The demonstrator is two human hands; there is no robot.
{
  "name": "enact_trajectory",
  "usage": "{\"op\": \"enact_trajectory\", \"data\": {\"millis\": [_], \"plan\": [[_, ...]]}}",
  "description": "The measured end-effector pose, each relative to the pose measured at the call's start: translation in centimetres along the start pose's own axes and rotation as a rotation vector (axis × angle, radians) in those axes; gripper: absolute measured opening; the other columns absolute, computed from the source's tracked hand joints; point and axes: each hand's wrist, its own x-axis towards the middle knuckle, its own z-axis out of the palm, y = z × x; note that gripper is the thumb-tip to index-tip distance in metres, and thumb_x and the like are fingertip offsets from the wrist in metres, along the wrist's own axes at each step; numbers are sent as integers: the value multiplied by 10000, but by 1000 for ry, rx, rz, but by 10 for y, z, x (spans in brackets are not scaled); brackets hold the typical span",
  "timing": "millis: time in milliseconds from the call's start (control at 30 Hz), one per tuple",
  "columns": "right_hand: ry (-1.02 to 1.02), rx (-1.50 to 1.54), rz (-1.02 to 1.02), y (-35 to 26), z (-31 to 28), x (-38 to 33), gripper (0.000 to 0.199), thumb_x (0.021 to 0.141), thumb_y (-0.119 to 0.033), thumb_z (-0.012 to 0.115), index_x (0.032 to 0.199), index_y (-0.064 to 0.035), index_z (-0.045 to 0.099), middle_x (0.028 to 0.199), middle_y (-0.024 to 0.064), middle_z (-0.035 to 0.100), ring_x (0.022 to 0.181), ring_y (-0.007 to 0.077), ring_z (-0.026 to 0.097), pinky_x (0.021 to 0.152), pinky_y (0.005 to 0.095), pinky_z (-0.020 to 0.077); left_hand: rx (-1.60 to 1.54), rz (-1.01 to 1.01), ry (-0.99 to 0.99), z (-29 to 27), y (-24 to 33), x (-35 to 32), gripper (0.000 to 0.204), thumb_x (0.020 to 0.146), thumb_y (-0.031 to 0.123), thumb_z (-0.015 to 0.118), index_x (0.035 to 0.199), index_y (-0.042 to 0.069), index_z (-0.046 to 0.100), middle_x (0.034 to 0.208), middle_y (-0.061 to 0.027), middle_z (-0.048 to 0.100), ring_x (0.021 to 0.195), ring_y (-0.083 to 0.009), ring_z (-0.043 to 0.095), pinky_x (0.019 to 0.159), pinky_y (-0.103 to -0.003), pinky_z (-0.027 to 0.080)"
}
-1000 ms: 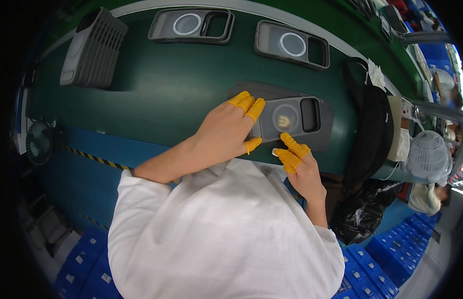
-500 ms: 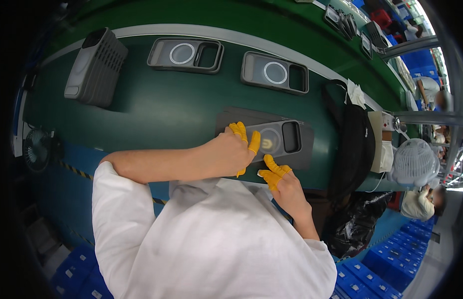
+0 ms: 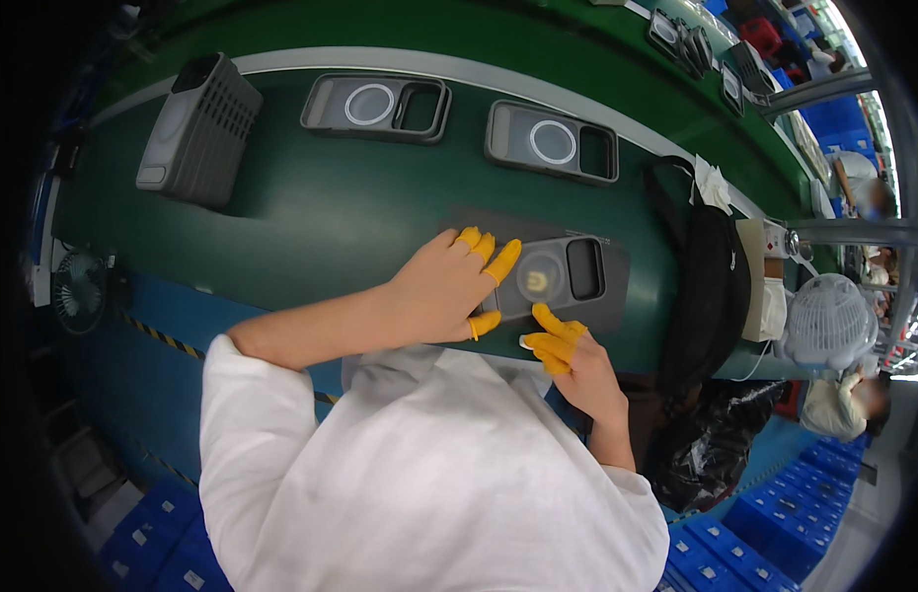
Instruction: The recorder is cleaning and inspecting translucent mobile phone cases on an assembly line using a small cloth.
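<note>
a: what do you have on the left hand from out there?

b: from my distant seat i see the left hand (image 3: 444,286) over the left end of a grey phone case (image 3: 563,262), thumb and fingers parted around it, and i read that as a hold. yellow finger cots (image 3: 501,260) cover the fingers.

a: and the right hand (image 3: 582,370)?

b: its fingers are bunched together, one tip right at the case's lower edge; i can't make out whether it touches. a small white bit (image 3: 524,342) shows by the fingertips, and i can't tell whether the hand has hold of it.

a: where's the case itself?

b: i have it flat on a dark grey mat (image 3: 617,306) on the green table (image 3: 331,217), close to the person, its large opening at the right end. a pale yellow patch (image 3: 537,281) shows within its ring.

a: anything around it?

b: beyond the mat i see one ringed case (image 3: 368,105) and another ringed case (image 3: 551,141), well apart. a case stack (image 3: 197,138) stands far left, and a black bag (image 3: 711,276) lies right of the mat.
</note>
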Motion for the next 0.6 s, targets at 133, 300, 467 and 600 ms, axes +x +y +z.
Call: {"op": "enact_trajectory", "data": {"millis": [133, 300, 467, 600], "plan": [[299, 569, 130, 25, -12, -10, 179, 746, -19, 581, 918, -17, 629, 1026, 135, 616, 883, 233, 599, 837, 302, 434, -61, -154, 171, 18, 14, -8, 772, 710, 454, 621, 1236, -57, 379, 1155, -253, 457, 1090, -355, 430, 937, -396, 331], [762, 1425, -7, 82, -11, -20, 241, 816, -74, 571, 1041, 7, 545, 973, 132, 591, 841, 202, 584, 731, 277, 475, -203, -216, 64, 8, 19, -2, 754, 737, 405, 623, 1264, -51, 334, 1187, -233, 445, 1077, -315, 449, 938, -394, 342], [1066, 1714, 215, 101, -1, -21, 346, 841, -103, 543, 1164, -26, 447, 1095, 108, 529, 927, 204, 548, 769, 299, 459, -2422, -151, 167, 1, -18, 0, 618, 827, 523, 409, 1240, 63, 417, 1139, -156, 503, 954, -251, 527, 655, -299, 436], [955, 1683, 277, 104, 1, -23, 355, 856, -115, 520, 1189, -28, 436, 1129, 110, 514, 982, 219, 527, 798, 325, 450, -2892, -80, 283, -3, -10, 24, 662, 808, 572, 361, 1246, 78, 414, 1196, -172, 458, 1023, -329, 477, 698, -345, 426]]}}
